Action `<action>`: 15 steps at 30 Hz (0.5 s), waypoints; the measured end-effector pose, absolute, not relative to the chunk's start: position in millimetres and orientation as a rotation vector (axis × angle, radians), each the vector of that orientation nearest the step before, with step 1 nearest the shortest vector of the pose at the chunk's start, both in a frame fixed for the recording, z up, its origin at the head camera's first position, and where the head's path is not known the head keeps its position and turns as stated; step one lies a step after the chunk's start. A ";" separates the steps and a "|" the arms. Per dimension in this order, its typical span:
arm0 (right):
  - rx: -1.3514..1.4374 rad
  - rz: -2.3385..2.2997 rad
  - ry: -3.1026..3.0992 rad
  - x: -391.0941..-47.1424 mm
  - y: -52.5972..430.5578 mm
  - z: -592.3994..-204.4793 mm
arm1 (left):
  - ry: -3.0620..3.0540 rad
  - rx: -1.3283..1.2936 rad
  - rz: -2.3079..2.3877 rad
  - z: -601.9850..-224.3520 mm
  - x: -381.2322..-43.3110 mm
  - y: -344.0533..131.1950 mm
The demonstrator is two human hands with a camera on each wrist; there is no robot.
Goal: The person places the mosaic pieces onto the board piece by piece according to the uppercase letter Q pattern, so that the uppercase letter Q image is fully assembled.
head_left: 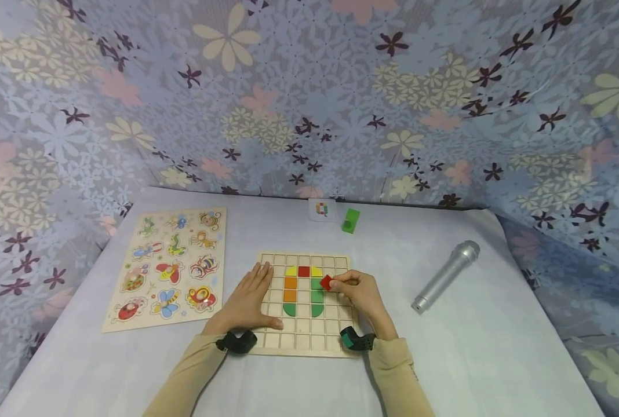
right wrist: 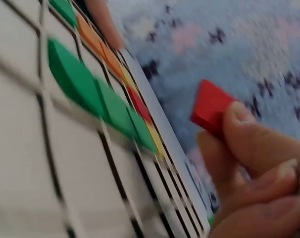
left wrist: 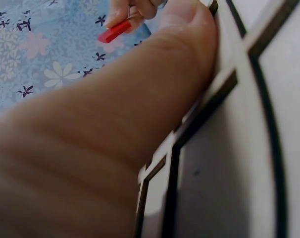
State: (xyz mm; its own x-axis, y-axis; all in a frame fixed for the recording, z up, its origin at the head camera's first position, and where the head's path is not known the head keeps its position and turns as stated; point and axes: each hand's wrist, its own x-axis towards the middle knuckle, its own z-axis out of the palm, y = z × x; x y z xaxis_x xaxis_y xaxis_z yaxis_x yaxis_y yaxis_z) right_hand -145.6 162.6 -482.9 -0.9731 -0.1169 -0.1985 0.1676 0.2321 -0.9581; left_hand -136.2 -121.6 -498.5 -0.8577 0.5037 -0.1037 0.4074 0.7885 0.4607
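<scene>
My right hand (head_left: 360, 295) pinches a red square tile (right wrist: 214, 106) between thumb and fingers, held above the right part of a wooden grid board (head_left: 299, 343). My left hand (head_left: 247, 300) lies spread on the board's left side, thumb pointing inward; its thumb (left wrist: 140, 74) fills much of the left wrist view. Set in the grid is a ring of tiles: a red square (head_left: 303, 271) at the top between two yellow pieces, orange squares (head_left: 290, 289) on the left, green pieces (right wrist: 105, 101) on the right. A rounded green piece (head_left: 289, 310) sits at the lower left.
A wooden insect puzzle (head_left: 171, 266) lies at the left of the white table. Behind the board are a small pattern card (head_left: 322, 210) and a green block (head_left: 350, 220). A silver microphone (head_left: 446, 277) lies at the right. Flowered cloth (head_left: 309, 116) hangs behind the table.
</scene>
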 end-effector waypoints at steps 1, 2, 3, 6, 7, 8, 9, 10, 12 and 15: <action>0.003 -1.770 2.277 -143.8 158.1 -482.3 | 2.758 0.711 0.634 -498.7 -136.3 -121.6; -0.035 -1.729 2.274 -141.8 153.5 -481.4 | 2.757 0.711 0.633 -498.9 -136.5 -121.6; -0.075 -1.692 2.275 -140.0 149.0 -481.5 | 2.758 0.710 0.633 -499.0 -136.5 -121.6; -0.186 -1.548 2.375 -135.6 135.7 -485.7 | 2.754 0.705 0.633 -498.5 -136.6 -121.3; -0.202 -1.506 2.409 -134.2 131.4 -486.4 | 2.753 0.704 0.636 -498.1 -136.6 -121.2; -0.228 -1.469 2.447 -132.7 127.6 -486.8 | 2.751 0.701 0.639 -497.8 -136.5 -121.1; -0.245 -1.430 2.486 -131.4 124.2 -486.9 | 2.750 0.700 0.639 -497.6 -136.5 -121.0; -0.263 -1.389 2.530 -130.3 121.3 -486.9 | 2.747 0.700 0.638 -497.4 -136.5 -120.8; -0.299 -1.316 2.597 -128.5 117.1 -486.8 | 2.748 0.701 0.634 -497.4 -136.4 -121.0; -0.352 -1.211 2.677 -126.8 112.8 -486.1 | 2.754 0.706 0.635 -498.1 -136.6 -121.6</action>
